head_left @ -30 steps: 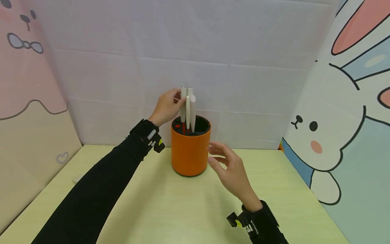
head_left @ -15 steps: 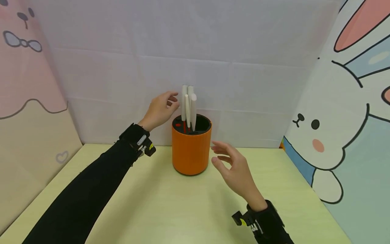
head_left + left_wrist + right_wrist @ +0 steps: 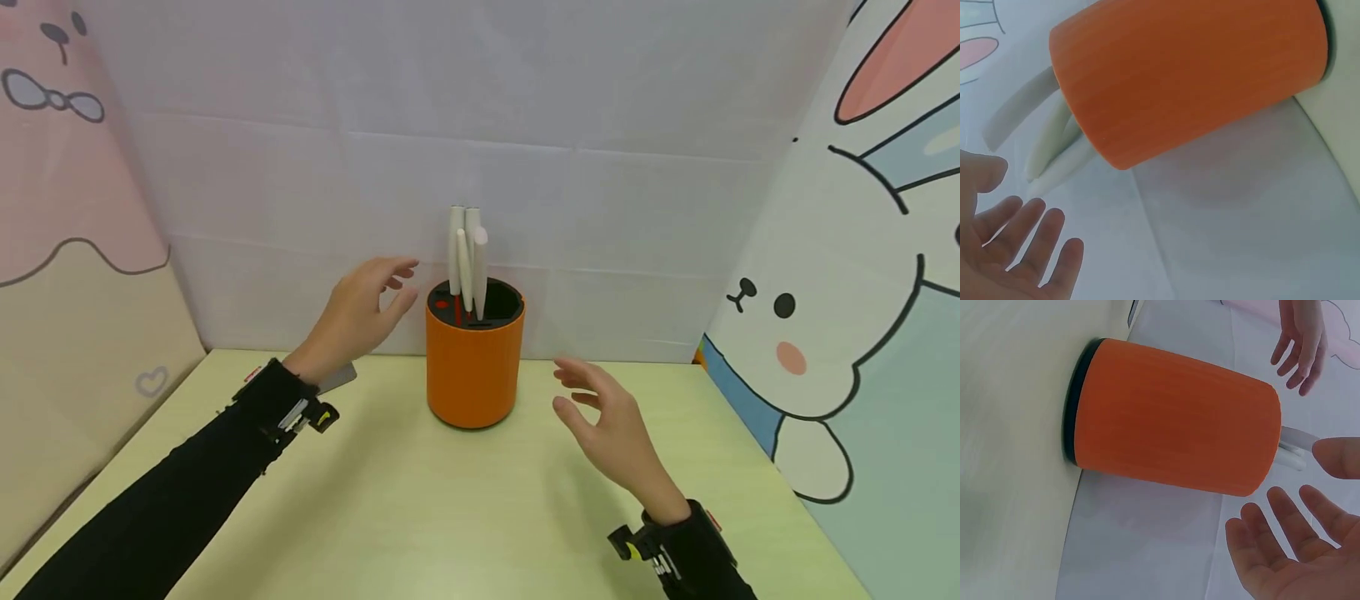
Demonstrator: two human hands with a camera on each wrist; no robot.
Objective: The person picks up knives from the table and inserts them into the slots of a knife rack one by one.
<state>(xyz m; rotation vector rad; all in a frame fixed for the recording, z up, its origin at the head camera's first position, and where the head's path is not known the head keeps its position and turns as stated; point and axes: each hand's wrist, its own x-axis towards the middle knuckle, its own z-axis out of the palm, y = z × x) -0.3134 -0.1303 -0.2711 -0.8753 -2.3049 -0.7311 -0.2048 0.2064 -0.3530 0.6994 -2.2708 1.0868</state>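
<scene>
An orange cylindrical knife block (image 3: 475,371) with a black slotted top stands upright near the back wall. Several knives with white handles (image 3: 455,254) stick up from it, and a bit of red shows below some of them. To the block's left, my left hand (image 3: 358,310) is held in the air with loose fingers, holding nothing; the left wrist view shows its spread fingers (image 3: 1044,240) apart from the handles. My right hand (image 3: 609,423) hovers right of the block, also holding nothing, its fingers (image 3: 1291,525) relaxed and not touching it.
A pale yellow-green table (image 3: 420,517) carries the block. A flat grey thing (image 3: 339,377) lies partly hidden behind my left wrist. A white sheet (image 3: 360,183) hangs behind, with cartoon-printed panels (image 3: 817,333) at both sides.
My left hand has let go of a white knife handle and moved left and down. My right hand has shifted right, farther from the block. The grey thing has come into view.
</scene>
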